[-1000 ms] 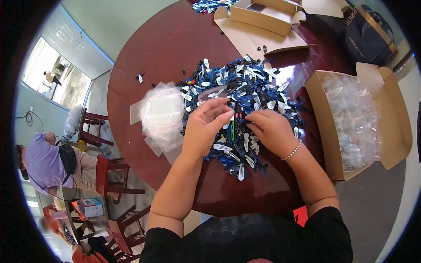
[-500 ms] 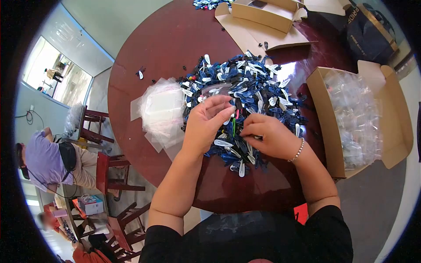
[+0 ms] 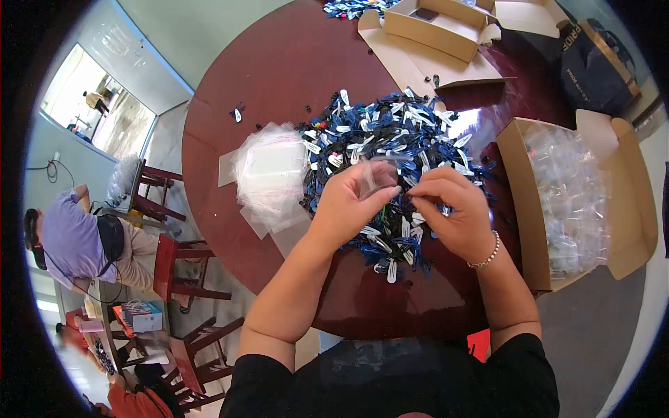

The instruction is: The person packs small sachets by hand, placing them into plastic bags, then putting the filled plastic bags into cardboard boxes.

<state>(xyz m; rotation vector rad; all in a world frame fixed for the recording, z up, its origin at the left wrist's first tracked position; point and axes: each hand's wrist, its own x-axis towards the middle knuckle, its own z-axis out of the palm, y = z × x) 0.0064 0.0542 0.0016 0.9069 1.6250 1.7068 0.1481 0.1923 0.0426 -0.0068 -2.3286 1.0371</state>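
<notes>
My left hand [image 3: 347,209] pinches a small clear plastic bag [image 3: 376,180] between thumb and fingers, over a pile of snap hair clips [image 3: 411,129]. The clips are blue, white and black. Just right of the bag, my right hand [image 3: 456,209] has its thumb and fingertips drawn together; what they hold, if anything, is too small to make out. A bracelet circles the right wrist. A fanned stack of flat clear bags [image 3: 268,174] lies on the table left of the pile.
At the right stands an open cardboard box [image 3: 519,209] of filled clear bags. Another cardboard box [image 3: 432,31] and a dark bag [image 3: 596,70] are at the back of the round table [image 3: 237,157]. A person in a purple shirt [image 3: 77,237] sits far left, near red stools [image 3: 185,268].
My right hand has risen from the clips to beside my left hand. The clear bag now shows more plainly in my left fingers. The whole view has shifted slightly.
</notes>
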